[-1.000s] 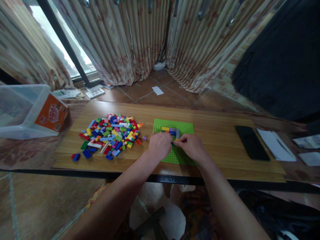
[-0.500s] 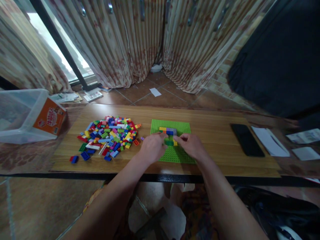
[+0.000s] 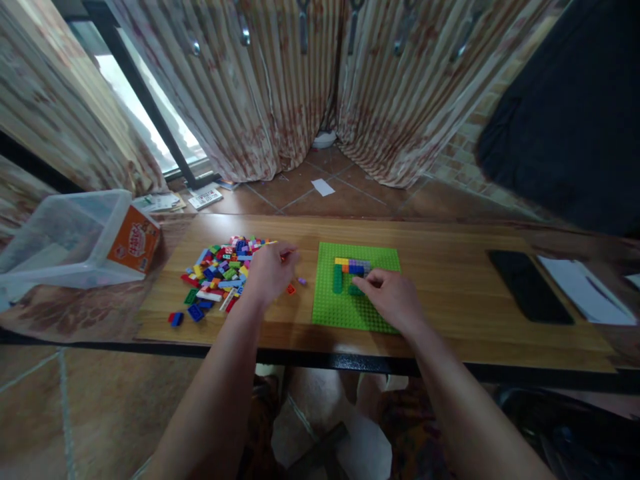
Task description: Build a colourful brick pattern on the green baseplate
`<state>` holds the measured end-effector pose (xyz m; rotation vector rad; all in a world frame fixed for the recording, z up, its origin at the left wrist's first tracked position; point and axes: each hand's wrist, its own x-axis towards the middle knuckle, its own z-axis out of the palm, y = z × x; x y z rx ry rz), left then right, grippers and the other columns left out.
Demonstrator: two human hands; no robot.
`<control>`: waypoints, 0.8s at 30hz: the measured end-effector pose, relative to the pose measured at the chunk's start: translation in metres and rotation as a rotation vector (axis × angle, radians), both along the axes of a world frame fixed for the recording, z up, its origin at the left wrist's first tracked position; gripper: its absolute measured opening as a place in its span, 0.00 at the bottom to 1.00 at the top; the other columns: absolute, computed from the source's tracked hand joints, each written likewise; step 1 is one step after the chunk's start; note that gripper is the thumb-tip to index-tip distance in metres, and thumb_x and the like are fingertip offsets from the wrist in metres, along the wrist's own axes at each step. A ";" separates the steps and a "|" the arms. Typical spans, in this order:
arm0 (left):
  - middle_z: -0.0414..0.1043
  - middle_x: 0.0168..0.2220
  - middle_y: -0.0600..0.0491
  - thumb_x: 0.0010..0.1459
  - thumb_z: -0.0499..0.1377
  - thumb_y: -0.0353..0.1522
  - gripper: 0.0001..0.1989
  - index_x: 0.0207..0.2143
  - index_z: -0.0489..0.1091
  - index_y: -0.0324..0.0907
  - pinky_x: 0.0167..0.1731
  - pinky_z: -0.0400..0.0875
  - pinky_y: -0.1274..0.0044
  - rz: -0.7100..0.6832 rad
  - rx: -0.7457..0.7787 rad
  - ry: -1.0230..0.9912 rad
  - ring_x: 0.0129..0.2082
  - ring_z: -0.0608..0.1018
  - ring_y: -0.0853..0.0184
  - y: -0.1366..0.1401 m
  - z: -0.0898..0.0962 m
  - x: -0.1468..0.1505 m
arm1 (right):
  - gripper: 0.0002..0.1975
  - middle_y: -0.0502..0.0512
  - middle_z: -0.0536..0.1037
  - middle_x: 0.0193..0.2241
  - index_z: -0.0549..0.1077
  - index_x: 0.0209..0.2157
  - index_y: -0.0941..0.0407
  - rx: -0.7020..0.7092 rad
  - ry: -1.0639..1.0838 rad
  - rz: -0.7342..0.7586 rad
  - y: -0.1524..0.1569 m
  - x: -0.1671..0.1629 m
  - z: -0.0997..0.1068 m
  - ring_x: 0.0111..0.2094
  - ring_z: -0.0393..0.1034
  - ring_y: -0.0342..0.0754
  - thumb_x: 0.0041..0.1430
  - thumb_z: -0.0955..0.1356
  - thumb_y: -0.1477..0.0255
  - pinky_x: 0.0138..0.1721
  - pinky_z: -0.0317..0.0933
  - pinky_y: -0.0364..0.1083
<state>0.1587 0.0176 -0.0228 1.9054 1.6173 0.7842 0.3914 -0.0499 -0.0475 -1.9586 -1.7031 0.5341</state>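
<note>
Running the rig from afar, I hold my right grip [image 3: 390, 299] over the green baseplate [image 3: 327, 315], fingertips drawn close together against the bricks fixed there; whether they pinch a piece or merely press one, I cannot tell. Just beyond those fingertips and reaching to their left runs a multicoloured row [image 3: 352, 265] of yellow, orange, purple and blue, with a long green brick [image 3: 337, 280] extending from its left end toward me. A second green brick [image 3: 354, 291] lies just beside the right thumb, partly covered by the hand. Well to the left, my left grip [image 3: 271, 270] hangs at the near right edge of the loose pile [image 3: 215, 270], fingers loosely bent and blurred; I cannot tell whether they carry anything. Just right of that grip, a small purple brick [image 3: 301, 281] and an orange brick [image 3: 291, 289] lie by themselves on the wooden surface [image 3: 440, 253]. I judge the step in hand to be seating bricks along this outline, one grip tending the plate while the other visits the supply. The next move, in my reading, calls for a firm pinch on one suitable brick from the pile, then straight alignment over the studs beside the right grip and an even downward push.
</note>
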 end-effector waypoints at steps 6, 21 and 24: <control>0.78 0.30 0.51 0.53 0.58 0.30 0.09 0.34 0.77 0.37 0.32 0.70 0.78 -0.217 -0.063 -0.045 0.31 0.77 0.67 0.008 0.004 -0.040 | 0.15 0.51 0.75 0.21 0.72 0.20 0.54 -0.052 -0.106 -0.007 0.001 -0.003 -0.004 0.24 0.66 0.46 0.53 0.68 0.58 0.27 0.50 0.45; 0.77 0.29 0.54 0.50 0.56 0.26 0.14 0.38 0.78 0.40 0.32 0.69 0.80 -0.113 0.023 0.190 0.29 0.75 0.69 0.003 0.007 -0.072 | 0.19 0.50 0.73 0.18 0.70 0.20 0.53 -0.056 -0.167 0.046 -0.001 -0.005 -0.007 0.22 0.65 0.47 0.56 0.65 0.55 0.26 0.49 0.45; 0.77 0.31 0.55 0.47 0.56 0.25 0.17 0.39 0.78 0.42 0.33 0.70 0.80 -0.136 -0.061 0.232 0.30 0.75 0.69 0.000 0.007 -0.082 | 0.20 0.50 0.73 0.18 0.71 0.21 0.53 -0.049 -0.140 0.058 -0.002 -0.007 -0.007 0.22 0.65 0.47 0.56 0.64 0.54 0.27 0.50 0.45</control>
